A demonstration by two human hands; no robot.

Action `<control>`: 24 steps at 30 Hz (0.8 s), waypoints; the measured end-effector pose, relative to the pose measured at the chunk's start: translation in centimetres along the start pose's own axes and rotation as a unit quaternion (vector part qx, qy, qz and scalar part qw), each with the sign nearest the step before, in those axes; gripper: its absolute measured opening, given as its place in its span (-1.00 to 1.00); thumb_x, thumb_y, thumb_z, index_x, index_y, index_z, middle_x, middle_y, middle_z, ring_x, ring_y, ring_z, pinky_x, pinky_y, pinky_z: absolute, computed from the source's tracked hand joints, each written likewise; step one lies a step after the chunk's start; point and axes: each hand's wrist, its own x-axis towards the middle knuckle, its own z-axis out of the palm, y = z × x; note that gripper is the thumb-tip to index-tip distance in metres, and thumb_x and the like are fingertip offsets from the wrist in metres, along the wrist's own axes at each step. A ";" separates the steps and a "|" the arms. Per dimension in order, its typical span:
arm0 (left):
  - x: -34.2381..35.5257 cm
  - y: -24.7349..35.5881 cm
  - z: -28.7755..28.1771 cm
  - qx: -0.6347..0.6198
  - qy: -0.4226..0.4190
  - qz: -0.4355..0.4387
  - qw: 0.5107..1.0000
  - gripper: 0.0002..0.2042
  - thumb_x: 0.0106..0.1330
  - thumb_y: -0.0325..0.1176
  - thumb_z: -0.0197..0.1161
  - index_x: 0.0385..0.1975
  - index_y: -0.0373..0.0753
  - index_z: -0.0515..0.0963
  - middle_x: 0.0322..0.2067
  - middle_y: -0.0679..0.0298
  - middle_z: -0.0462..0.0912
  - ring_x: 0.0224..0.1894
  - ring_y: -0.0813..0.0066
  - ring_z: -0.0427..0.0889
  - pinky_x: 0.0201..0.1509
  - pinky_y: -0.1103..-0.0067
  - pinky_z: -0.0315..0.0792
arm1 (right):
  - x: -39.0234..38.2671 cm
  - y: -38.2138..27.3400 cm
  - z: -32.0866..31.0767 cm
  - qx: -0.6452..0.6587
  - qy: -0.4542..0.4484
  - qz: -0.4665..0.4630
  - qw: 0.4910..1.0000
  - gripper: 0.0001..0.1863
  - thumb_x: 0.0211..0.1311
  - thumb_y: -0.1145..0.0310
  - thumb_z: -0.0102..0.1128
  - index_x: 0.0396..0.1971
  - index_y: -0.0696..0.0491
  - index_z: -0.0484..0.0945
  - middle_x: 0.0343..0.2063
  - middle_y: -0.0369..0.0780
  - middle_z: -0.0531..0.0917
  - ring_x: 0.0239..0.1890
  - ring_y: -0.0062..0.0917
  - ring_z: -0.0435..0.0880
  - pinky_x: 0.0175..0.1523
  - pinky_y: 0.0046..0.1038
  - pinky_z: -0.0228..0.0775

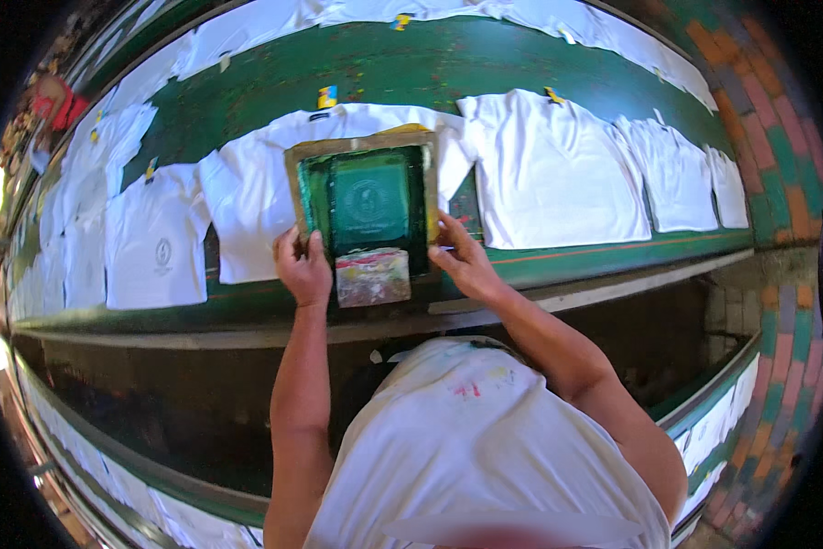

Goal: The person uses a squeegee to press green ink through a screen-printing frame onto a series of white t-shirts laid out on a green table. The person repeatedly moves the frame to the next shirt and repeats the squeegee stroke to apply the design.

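A screen-printing frame (pixel 368 197) with a wooden rim and green mesh is held between my two hands, over a white T-shirt (pixel 247 197) on the green table. A round emblem shows in the mesh. My left hand (pixel 303 265) grips the near left corner of the rim, fingers closed. On the opposite side, my right hand (pixel 464 259) pinches the right rim near its lower end. A paint-smeared squeegee (pixel 373 277) rests inside the frame at the near end. Whether the frame touches the shirt I cannot tell.
White shirts lie in rows along the green table (pixel 411 69). The shirt (pixel 160 242) to the left bears a dark round print; the one (pixel 558 174) to the right looks plain. Another person (pixel 59 102) is at the far left. A brick-patterned floor (pixel 782 183) runs along the right.
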 end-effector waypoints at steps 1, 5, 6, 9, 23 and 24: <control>0.3 0.0 0.0 0.018 -0.004 -0.014 1.000 -0.65 0.40 -0.41 0.57 0.11 -0.37 0.71 -0.09 0.14 0.69 -0.13 0.29 0.71 0.00 0.40 0.61 | 0.2 0.0 -0.2 -0.030 0.000 0.006 1.000 -0.10 0.59 0.23 0.40 0.74 0.07 0.11 0.38 -0.09 0.57 0.31 -0.42 0.58 0.38 -0.31 0.52; 0.7 1.7 0.9 -0.056 -0.021 -0.118 0.991 -0.67 0.40 -0.51 0.57 0.11 -0.42 0.71 -0.11 0.25 0.71 -0.13 0.48 0.70 0.00 0.49 0.60 | 0.1 -0.6 -1.6 0.032 -0.014 -0.012 0.999 -0.19 0.65 0.36 0.31 0.75 -0.02 0.15 0.31 -0.20 0.59 0.24 -0.52 0.59 0.36 -0.36 0.51; 0.3 2.6 1.1 -0.051 -0.022 -0.098 0.994 -0.70 0.41 -0.58 0.54 0.10 -0.44 0.71 -0.09 0.27 0.73 -0.14 0.54 0.71 -0.01 0.52 0.60 | -0.3 -0.9 -2.3 0.056 -0.011 -0.024 0.998 -0.19 0.65 0.37 0.31 0.75 0.01 0.16 0.31 -0.21 0.58 0.25 -0.54 0.59 0.38 -0.38 0.49; -1.5 5.8 3.1 -0.067 -0.038 -0.147 0.986 -0.70 0.43 -0.57 0.53 0.11 -0.44 0.70 -0.11 0.27 0.76 -0.16 0.54 0.72 -0.01 0.52 0.61 | -1.4 -1.1 -4.5 0.111 0.053 -0.059 0.991 -0.23 0.66 0.39 0.30 0.73 0.07 0.19 0.30 -0.23 0.59 0.25 -0.57 0.58 0.40 -0.42 0.45; -16.2 24.8 29.8 -0.159 -0.261 -0.055 0.951 -0.36 0.29 -0.66 0.47 0.43 -0.32 0.57 0.30 0.14 0.64 0.33 0.31 0.66 0.38 0.41 0.58 | -14.7 1.0 -34.8 0.063 0.362 -0.051 0.929 -0.42 0.65 0.47 0.18 0.59 0.18 0.42 0.38 -0.16 0.63 0.40 -0.50 0.57 0.55 -0.41 0.31; -17.4 26.1 32.1 -0.157 -0.267 -0.030 0.950 -0.36 0.30 -0.65 0.45 0.44 -0.29 0.57 0.35 0.11 0.63 0.39 0.25 0.63 0.42 0.40 0.56 | -15.8 1.3 -36.9 0.067 0.377 -0.072 0.921 -0.42 0.63 0.48 0.21 0.57 0.19 0.45 0.38 -0.16 0.64 0.38 -0.49 0.58 0.54 -0.40 0.33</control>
